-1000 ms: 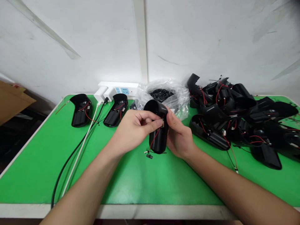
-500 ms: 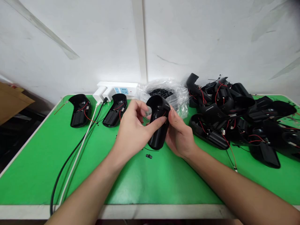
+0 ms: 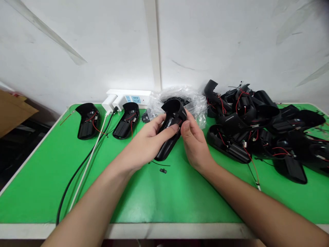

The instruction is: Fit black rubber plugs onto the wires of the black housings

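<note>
our left hand (image 3: 151,140) and right hand (image 3: 195,140) hold a black plastic shell (image 3: 167,149) mid-frame, fingers hiding much of its inside; a small black clip (image 3: 163,170) lies below it, well short of the green table's (image 3: 159,206) near edge.

Curved black plastic shells (image 3: 167,150), thin red wires (image 3: 95,127). Flat green tabletop (image 3: 164,202), white edge (image 3: 128,231). White power strip (image 3: 144,93), blue socket (image 3: 136,99).

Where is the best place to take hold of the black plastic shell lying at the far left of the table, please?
Probably the narrow lower body of the black plastic shell, coming from above and gripping across its two long sides. It lies open side up, so a grip can close on the outer walls and stay clear of the red wire trailing onto the green table.
</note>
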Motion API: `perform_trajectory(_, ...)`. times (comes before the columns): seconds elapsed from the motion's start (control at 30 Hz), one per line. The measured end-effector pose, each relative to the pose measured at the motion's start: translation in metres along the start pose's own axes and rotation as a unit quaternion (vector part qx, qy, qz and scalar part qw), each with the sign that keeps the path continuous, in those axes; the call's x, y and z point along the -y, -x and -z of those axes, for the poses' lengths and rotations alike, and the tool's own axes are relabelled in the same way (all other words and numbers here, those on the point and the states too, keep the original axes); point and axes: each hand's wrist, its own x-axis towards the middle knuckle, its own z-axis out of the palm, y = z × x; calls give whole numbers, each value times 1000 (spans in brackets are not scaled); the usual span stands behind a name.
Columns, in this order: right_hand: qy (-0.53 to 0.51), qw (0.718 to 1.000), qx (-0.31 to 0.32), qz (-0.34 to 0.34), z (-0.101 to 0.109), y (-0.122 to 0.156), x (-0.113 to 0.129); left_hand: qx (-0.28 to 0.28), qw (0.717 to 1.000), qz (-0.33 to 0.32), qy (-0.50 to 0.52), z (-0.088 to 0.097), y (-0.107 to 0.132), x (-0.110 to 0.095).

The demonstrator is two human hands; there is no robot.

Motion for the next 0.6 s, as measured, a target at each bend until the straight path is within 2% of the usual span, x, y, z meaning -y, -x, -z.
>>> perform_trajectory(0.1, -7, 999, -34, -8, 0, 1, 5, -48, 997, 16, 56, 9, -2, -9)
perform_trajectory(0.13, -10, 999, -22, -23, 0, 1, 6, -78, 994, 11, 74, 14, -3, -13)
perform_trajectory(0.17, -3, 999, 13, -46, 0, 2, 8, -110, 989, 1, 97, 20, -4, -18)
perform_trajectory(0.23, 66, 983, 147, -93, 1, 2, 12, -158, 977, -18, 142, 32, -5, -26)
perform_trajectory(0.3, 176, 933, 297, -99, 5, 0, 15, -189, 967, -22, 169, 43, -8, -30)
perform_trajectory(0.33, 220, 907, 349, -85, 7, -1, 17, -203, 963, -19, 176, 48, -9, -31)
perform_trajectory(0.37, 245, 888, 382, -67, 10, -1, 18, -213, 960, -14, 182, 52, -10, -31)
perform_trajectory(0.43, 261, 869, 419, -31, 13, -2, 19, -225, 956, -10, 188, 57, -11, -29)
perform_trajectory(0.53, 273, 851, 448, 18, 15, -1, 16, -227, 956, -18, 185, 59, -12, -24)
perform_trajectory(0.6, 270, 850, 451, 26, 14, 1, 13, -226, 958, -17, 173, 57, -12, -22)
